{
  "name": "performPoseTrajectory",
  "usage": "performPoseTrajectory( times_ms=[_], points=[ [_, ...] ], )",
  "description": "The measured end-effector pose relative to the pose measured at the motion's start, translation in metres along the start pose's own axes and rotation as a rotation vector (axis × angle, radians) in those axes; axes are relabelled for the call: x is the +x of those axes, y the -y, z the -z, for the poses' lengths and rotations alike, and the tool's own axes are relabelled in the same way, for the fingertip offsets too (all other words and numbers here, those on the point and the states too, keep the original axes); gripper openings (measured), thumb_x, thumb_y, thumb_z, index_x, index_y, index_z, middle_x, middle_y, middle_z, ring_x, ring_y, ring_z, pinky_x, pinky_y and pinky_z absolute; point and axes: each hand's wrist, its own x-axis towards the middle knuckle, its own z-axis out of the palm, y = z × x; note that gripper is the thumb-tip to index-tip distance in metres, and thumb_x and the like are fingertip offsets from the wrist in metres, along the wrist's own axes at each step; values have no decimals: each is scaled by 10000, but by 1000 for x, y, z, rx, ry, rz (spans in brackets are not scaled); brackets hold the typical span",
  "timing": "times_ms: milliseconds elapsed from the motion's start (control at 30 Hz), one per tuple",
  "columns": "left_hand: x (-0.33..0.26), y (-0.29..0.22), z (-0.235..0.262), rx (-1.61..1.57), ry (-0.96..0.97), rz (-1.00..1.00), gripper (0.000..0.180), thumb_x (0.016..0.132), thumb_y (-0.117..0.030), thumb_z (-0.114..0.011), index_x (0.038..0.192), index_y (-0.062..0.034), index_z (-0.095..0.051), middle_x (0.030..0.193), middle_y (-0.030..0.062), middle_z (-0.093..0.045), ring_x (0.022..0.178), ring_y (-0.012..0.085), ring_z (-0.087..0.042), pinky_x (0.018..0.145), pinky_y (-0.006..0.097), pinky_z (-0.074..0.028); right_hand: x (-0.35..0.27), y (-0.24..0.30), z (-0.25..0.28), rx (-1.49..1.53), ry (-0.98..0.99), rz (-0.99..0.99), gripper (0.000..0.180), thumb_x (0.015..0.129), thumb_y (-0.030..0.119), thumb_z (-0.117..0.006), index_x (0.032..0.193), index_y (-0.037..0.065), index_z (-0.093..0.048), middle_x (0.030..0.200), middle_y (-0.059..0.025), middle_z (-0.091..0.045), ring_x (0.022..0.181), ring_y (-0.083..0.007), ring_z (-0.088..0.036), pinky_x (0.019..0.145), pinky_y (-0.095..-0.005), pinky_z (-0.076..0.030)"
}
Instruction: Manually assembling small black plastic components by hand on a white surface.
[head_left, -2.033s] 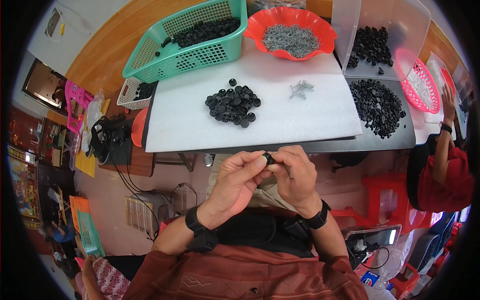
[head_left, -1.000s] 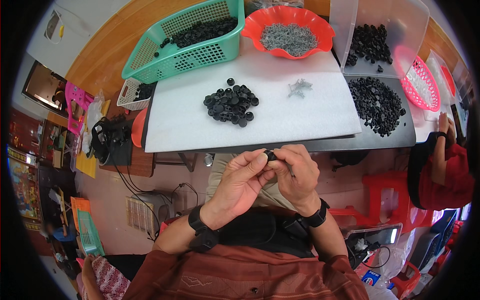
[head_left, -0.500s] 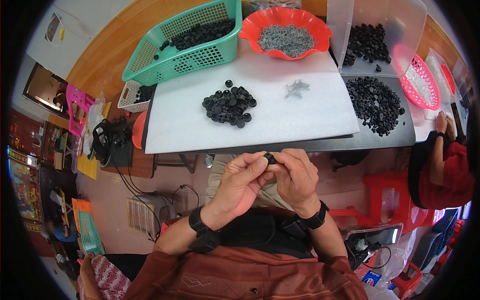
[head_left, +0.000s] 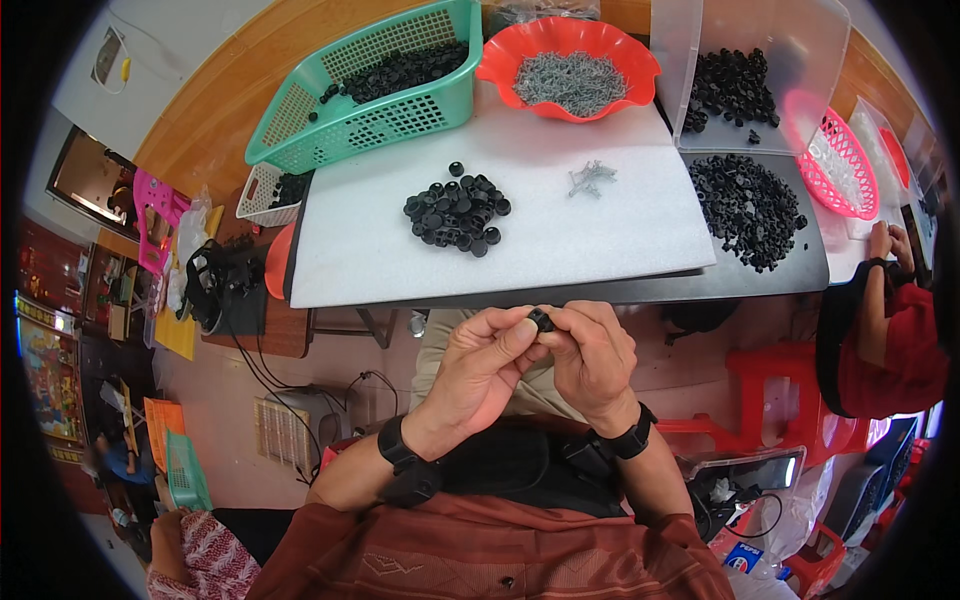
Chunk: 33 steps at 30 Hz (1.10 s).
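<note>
Just in front of the table's near edge, my left hand (head_left: 485,358) and my right hand (head_left: 592,360) pinch one small black plastic part (head_left: 541,319) between thumbs and fingertips. Fingers cover most of it, so its full shape is hidden. Beyond the hands, a heap of round black caps (head_left: 458,212) lies on the white foam sheet (head_left: 350,240), with a single cap apart at its far side. To the right on the same sheet rests a little pile of grey screws (head_left: 592,178).
At the back stand a green basket (head_left: 370,135) of black parts and a red scalloped bowl (head_left: 640,75) of screws. Small black pieces (head_left: 748,210) spread at the right below a clear bin (head_left: 815,60). Another person's hands (head_left: 888,243) work at the far right, near a pink basket (head_left: 865,190).
Both hands stay nearly in place, still pinching the black part, which has turned slightly between the fingertips. At the lower left, another person has shifted a little.
</note>
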Motion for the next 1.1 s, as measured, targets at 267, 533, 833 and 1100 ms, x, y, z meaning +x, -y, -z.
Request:
performPoseTrajectory(
  times_ms=[267, 533, 833, 1100],
  points=[
    [1, 1, 2, 63, 32, -13, 189, 1000, -59, -658, 1167, -95, -740, 1194, 109, -724, 1054, 189, -694, 949, 337, -577, 0, 0, 3, -19, 14, -6, 215, 884, 46, -779, 1061, 3, -664, 901, -125, -696, 708, -245, -701, 556, -321, -564],
    [3, 0, -1, 77, 30, -18, 194, 1002, -55, -654, 1171, -95, -740, 1198, 115, -724, 1061, 193, -695, 952, 338, -577, 1, -1, 4, -21, 16, -7, 213, 891, 33, -769, 1074, 4, -665, 901, -122, -694, 708, -241, -702, 561, -323, -568],
    [5, 1, 1, 36, 38, -8, 163, 1013, -80, -644, 1149, -71, -733, 1201, 108, -723, 1062, 188, -694, 944, 332, -581, 2, -2, 2, -26, 11, 14, 240, 872, 28, -783, 1080, 3, -664, 891, -122, -689, 701, -237, -700, 555, -318, -566],
    [4, 1, -2, 9, 28, -9, 165, 1013, -73, -641, 1150, -77, -734, 1204, 103, -722, 1067, 186, -695, 943, 329, -584, 1, -3, 2, -60, 11, 33, 265, 865, 14, -780, 1095, 2, -651, 902, -123, -691, 718, -243, -703, 568, -328, -575]
  ],
)
